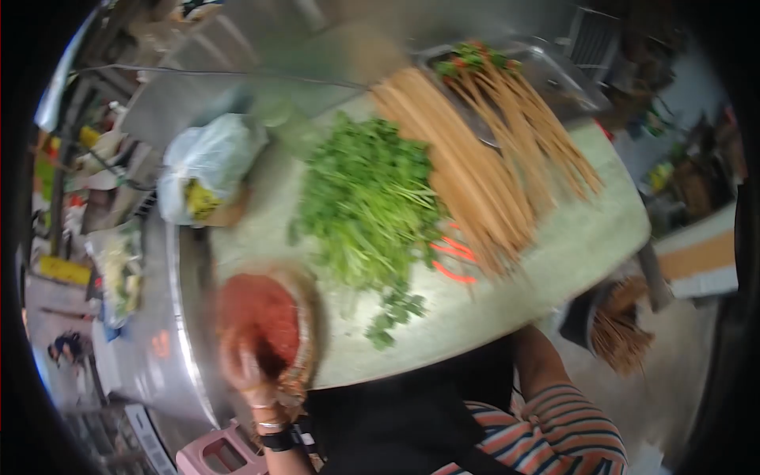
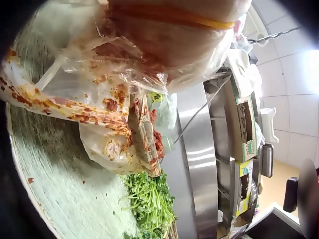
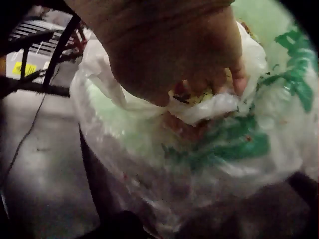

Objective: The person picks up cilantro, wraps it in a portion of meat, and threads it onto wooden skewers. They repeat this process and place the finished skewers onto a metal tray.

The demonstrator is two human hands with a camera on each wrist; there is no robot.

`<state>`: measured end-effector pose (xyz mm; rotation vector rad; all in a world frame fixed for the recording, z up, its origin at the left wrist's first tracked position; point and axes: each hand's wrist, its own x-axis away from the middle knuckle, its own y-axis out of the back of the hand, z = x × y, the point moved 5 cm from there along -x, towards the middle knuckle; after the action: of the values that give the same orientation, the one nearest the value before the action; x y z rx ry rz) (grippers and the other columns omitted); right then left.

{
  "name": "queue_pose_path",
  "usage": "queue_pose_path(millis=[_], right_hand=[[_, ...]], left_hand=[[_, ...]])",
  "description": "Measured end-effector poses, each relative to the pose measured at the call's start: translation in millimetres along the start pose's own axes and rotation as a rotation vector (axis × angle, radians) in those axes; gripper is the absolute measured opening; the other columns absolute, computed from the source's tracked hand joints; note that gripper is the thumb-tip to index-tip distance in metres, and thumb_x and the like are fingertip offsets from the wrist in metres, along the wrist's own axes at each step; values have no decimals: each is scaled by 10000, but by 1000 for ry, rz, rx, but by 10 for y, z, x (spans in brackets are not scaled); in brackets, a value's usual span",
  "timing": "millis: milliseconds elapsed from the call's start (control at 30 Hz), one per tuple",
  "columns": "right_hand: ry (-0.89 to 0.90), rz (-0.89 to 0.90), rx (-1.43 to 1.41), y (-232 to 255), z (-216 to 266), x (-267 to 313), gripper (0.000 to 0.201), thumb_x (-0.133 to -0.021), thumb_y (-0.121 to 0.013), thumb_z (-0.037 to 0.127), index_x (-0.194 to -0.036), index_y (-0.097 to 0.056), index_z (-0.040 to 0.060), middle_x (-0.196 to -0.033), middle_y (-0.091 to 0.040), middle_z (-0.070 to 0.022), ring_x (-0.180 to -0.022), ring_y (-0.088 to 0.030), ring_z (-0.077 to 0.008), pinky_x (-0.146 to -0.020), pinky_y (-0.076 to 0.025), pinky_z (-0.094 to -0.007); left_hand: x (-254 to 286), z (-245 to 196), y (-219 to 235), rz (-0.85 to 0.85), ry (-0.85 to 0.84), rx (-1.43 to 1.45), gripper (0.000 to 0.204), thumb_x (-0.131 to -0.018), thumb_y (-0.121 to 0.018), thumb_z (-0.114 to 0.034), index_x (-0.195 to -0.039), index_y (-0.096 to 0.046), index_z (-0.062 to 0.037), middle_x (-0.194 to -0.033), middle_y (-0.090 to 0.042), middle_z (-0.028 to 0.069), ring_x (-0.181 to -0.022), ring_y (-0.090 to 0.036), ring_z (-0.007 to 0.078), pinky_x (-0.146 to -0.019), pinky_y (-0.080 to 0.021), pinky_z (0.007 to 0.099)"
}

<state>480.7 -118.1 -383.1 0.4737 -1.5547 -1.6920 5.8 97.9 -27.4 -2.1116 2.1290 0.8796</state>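
Observation:
In the head view my left hand, blurred, reaches over the red paste-like mixture in a round container at the table's left front. The left wrist view shows this hand in a clear plastic glove with a yellow band at the wrist; its fingertips are hidden. Close by hangs red-smeared plastic film. My right hand dips into the mouth of a plastic bag with green print. Its fingers bend down over crumpled white film and yellowish bits; I cannot tell whether they grip anything.
Leafy green herbs cover the middle of the pale table. Long wooden skewers lie right of them, and more rest across a metal tray. Red strips lie nearby. A filled plastic bag stands at left, a pink stool below.

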Motion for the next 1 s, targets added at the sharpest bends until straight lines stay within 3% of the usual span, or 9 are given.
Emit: queue_pose_path(millis=[200, 467, 533, 633, 667, 733, 800, 867, 1000], right_hand=[[80, 92, 98, -3, -78, 22, 306, -782, -694, 219, -1033, -670, 46, -892, -704, -130, -887, -675, -274, -815, -508, -393], [343, -24, -46, 800, 84, 916, 298, -799, -680, 213, -1053, -669, 58, -891, -706, -113, -897, -677, -258, -818, -509, -383], [393, 122, -24, 1180, 187, 1250, 297, -803, -676, 212, -1058, -669, 62, -891, -707, -108, -899, -678, -254, -819, -509, -380], [494, 851, 90, 2033, 633, 1651, 228, -832, -652, 218, -1020, -688, 94, -839, -703, -94, -836, -689, -224, -763, -523, -351], [485, 908, -206, 2298, 745, 1710, 178, -859, -628, 206, -975, -694, 88, -788, -698, -82, -722, -688, -180, -668, -524, -312], [605, 764, -387, 2857, 1129, 1622, 147, -878, -599, 216, -910, -678, 96, -726, -679, -62, -645, -659, -176, -618, -502, -311], [501, 503, -603, 3344, 1512, 1404, 157, -899, -610, 216, -890, -661, 68, -684, -637, -46, -623, -625, -129, -576, -478, -262], [584, 110, -704, 3715, 1863, 1079, 186, -905, -626, 219, -875, -649, 37, -671, -595, -45, -627, -601, -108, -579, -474, -248], [724, -280, -682, 3896, 2431, 250, 196, -824, -693, 210, -873, -668, 22, -744, -641, -124, -676, -635, -206, -644, -504, -320]], left_hand=[[-36, -111, -82, -53, 153, 40, 207, -923, -560, -46, -1102, -612, 46, -1038, -640, 114, -880, -616, 161, -791, -524, 277], [13, -114, -16, -100, 115, 111, 230, -926, -571, -73, -1122, -607, 41, -1045, -649, 90, -925, -603, 147, -839, -491, 267], [22, -132, -43, -80, 105, 195, 238, -928, -569, -78, -1128, -602, 46, -1049, -648, 94, -933, -604, 150, -844, -490, 268], [27, -171, -36, -62, 118, 237, 245, -925, -573, -81, -1130, -603, 51, -1046, -648, 97, -916, -604, 151, -824, -498, 274], [21, -195, -16, -52, 117, 235, 246, -924, -574, -81, -1130, -603, 51, -1046, -648, 96, -913, -604, 151, -818, -500, 275], [30, -122, 2, -63, 124, 297, 249, -922, -581, -86, -1131, -602, 47, -1047, -642, 87, -915, -599, 147, -818, -500, 273], [31, -180, 14, -63, 131, 353, 253, -921, -586, -93, -1133, -601, 44, -1049, -637, 83, -917, -595, 145, -821, -499, 272], [40, -166, 14, -62, 136, 368, 266, -919, -592, -108, -1139, -598, 42, -1052, -631, 81, -927, -591, 145, -829, -498, 275], [28, -129, 26, -44, 104, 391, 253, -924, -566, -74, -1143, -589, 51, -1057, -632, 95, -913, -607, 159, -822, -512, 283]])
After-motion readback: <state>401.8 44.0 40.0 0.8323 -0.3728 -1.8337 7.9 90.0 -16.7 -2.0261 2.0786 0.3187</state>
